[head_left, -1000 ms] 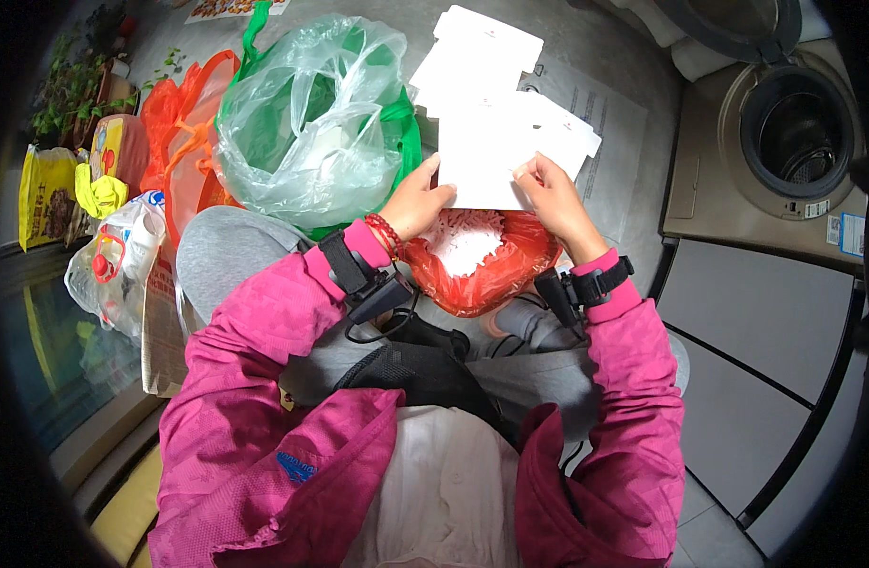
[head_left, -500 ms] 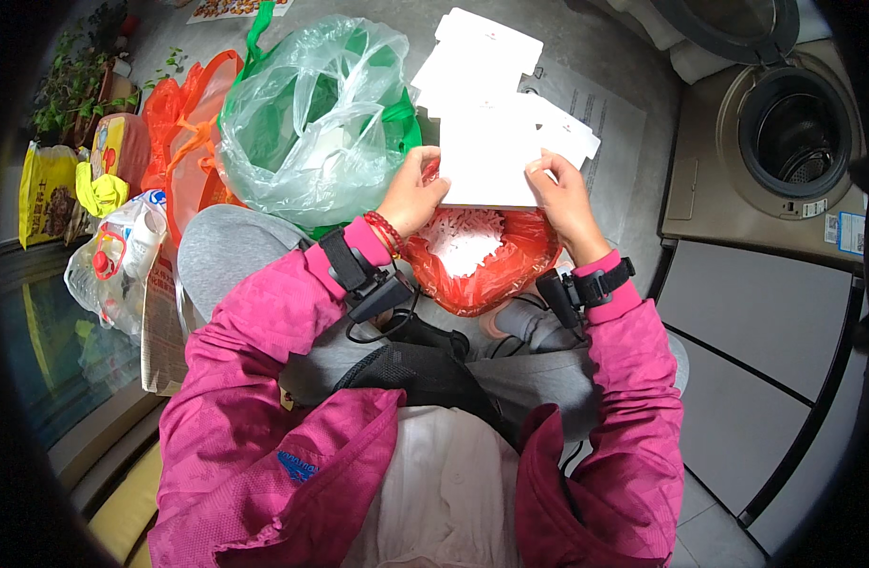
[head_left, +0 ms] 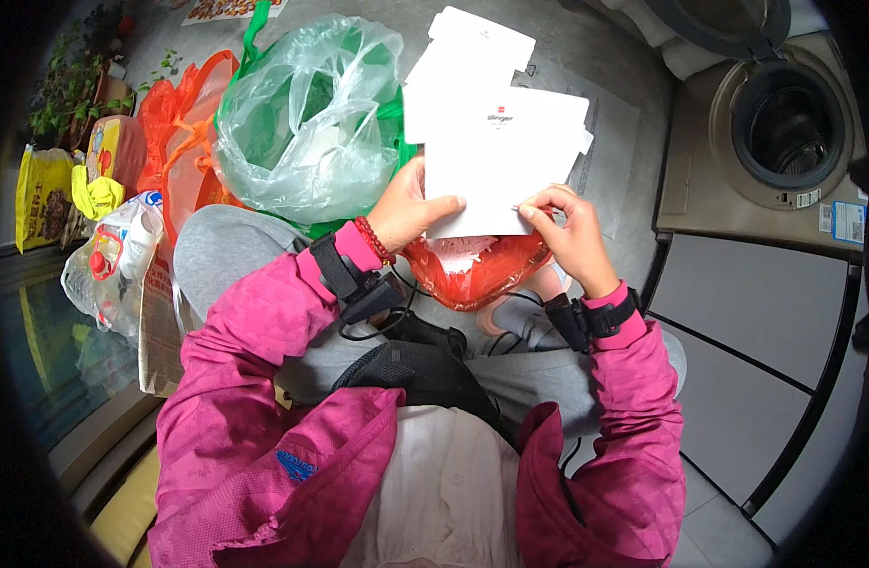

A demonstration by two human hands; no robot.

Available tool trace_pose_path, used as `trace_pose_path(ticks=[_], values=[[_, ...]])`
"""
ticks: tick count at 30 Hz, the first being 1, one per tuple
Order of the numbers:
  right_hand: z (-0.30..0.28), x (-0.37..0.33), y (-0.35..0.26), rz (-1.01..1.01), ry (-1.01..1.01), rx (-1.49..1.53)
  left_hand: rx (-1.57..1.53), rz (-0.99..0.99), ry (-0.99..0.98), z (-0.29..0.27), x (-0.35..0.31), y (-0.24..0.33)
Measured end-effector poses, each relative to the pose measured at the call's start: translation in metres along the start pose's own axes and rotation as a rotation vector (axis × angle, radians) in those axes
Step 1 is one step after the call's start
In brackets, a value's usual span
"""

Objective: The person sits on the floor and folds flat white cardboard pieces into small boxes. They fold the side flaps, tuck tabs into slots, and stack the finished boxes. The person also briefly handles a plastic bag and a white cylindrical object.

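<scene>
A white flattened cardboard box with small red and dark print hangs between my hands. My left hand is closed on its lower left side, thumb lying on the face. My right hand pinches the lower right edge between thumb and fingers. Just below, a red plastic bag holds pinkish-white shredded paper, partly covered by the cardboard. Beyond it lies more white unfolded cardboard, overlapped by the held piece; I cannot tell whether they are joined.
On the left stands a green bag with a clear plastic liner. Farther left are orange-red bags, a yellow packet and a clear bag of plastic bottles. A front-loading washing machine with its door open stands at right.
The cardboard has come lower and slightly left, showing its printed face and covering more of the shredded paper. My right hand has moved down to its lower right edge.
</scene>
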State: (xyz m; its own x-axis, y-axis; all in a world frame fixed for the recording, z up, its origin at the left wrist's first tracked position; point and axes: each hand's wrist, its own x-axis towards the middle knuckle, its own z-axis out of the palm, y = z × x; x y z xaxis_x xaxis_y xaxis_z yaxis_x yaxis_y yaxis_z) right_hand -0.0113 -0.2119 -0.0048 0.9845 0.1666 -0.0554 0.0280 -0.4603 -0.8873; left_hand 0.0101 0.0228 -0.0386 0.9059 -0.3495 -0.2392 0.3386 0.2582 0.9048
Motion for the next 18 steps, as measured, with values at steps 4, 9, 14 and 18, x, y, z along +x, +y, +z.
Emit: trace_pose_path(ticks=[4,9,14,18], values=[[0.0,-0.001,-0.004,-0.211,0.011,-0.224,0.064,0.024,-0.045,-0.002,0.001,0.001],[-0.019,0.005,-0.025,-0.267,0.181,-0.379,0.218,0.026,-0.057,-0.002,-0.001,0.003],[-0.031,0.002,-0.053,-0.27,0.314,-0.355,0.497,0.013,-0.162,0.003,-0.008,0.006],[-0.022,0.003,-0.056,-0.283,0.229,-0.277,0.624,0.123,-0.226,0.006,-0.01,0.0]])
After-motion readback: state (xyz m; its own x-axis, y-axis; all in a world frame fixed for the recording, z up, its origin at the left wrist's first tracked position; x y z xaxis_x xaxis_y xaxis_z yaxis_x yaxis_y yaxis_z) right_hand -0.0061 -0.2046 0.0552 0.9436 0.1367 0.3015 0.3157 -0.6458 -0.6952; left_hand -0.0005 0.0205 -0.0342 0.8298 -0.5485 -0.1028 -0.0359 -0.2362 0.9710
